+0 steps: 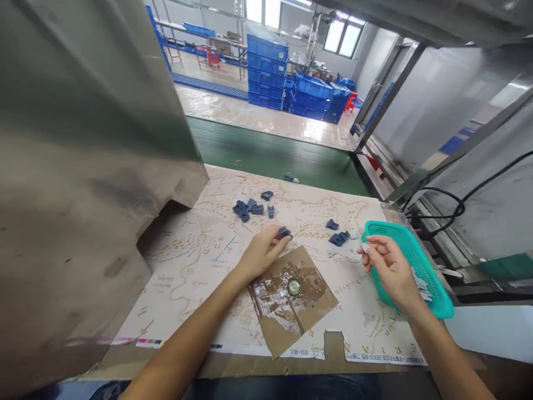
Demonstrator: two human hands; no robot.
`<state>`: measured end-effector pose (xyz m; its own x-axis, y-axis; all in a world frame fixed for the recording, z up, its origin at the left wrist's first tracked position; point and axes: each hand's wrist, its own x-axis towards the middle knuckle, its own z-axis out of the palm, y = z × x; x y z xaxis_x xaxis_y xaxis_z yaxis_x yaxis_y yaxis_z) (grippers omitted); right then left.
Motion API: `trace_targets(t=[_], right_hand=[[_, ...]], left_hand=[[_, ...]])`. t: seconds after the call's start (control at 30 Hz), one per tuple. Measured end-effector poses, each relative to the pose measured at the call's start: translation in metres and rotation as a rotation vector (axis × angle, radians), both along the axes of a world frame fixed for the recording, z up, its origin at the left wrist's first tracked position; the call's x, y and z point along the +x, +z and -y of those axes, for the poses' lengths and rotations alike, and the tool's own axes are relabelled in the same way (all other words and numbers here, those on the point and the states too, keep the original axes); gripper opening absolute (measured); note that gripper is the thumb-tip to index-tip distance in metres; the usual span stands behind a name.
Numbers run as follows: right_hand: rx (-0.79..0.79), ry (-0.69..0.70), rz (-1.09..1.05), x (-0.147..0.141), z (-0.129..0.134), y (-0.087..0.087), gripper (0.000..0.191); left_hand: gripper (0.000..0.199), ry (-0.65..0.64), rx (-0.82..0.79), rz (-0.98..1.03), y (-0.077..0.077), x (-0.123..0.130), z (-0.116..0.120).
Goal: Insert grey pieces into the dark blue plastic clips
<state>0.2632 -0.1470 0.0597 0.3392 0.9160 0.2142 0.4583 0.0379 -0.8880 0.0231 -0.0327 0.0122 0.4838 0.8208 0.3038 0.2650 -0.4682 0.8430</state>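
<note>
My left hand (pixel 266 249) is closed on a small dark blue-grey plastic part (pixel 283 232), above the far corner of a brown cardboard piece (pixel 275 328). On that cardboard lies a small round cap (pixel 293 286) amid wet-looking smears. My right hand (pixel 389 266) pinches a small whitish translucent piece (pixel 365 248) beside the near-left rim of a teal plastic basket (pixel 442 294). Similar pale pieces (pixel 421 286) lie in the basket, partly hidden by my hand. Several dark parts (pixel 241 210) sit beyond my left hand, and more dark parts (pixel 339 239) lie between the hands.
A map-printed sheet (pixel 187 266) covers the work surface. Behind it runs a green conveyor belt (pixel 258 147) with one dark and white part (pixel 291 178) at its near edge. A metal housing (pixel 83 166) stands close on the left. Black cables (pixel 458 208) loop at right.
</note>
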Motion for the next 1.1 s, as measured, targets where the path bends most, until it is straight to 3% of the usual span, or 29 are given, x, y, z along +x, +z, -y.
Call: trace_targets(t=[0.13,0.3,0.4,0.53,0.67,0.8,1.1], right_hand=[[-0.161,0.213,-0.055,-0.036,-0.004,-0.005,0.024],[-0.258,0.375,-0.011,-0.05,-0.006,-0.015,0.028],[-0.176,0.501,0.255,-0.053,-0.005,-0.017,0.018],[0.036,0.694,0.489,-0.06,-0.006,-0.021,0.022],[0.11,0.667,0.699,-0.066,-0.008,-0.029,0.026],[0.138,0.732,0.845,-0.068,-0.01,-0.032,0.028],[0.144,0.765,0.872,-0.074,-0.017,-0.028,0.027]], left_hand=[[0.027,-0.019,0.004,-0.034,-0.001,0.002,0.002],[0.029,-0.03,0.037,-0.034,0.001,0.001,0.001],[0.023,-0.043,0.051,-0.03,0.001,0.0,0.0],[0.015,-0.053,0.103,-0.055,0.001,0.001,0.001],[0.013,-0.055,0.129,-0.13,0.0,0.001,0.002],[0.021,-0.094,0.13,-0.092,0.0,0.0,0.003],[0.018,-0.065,0.166,-0.149,0.006,-0.001,0.006]])
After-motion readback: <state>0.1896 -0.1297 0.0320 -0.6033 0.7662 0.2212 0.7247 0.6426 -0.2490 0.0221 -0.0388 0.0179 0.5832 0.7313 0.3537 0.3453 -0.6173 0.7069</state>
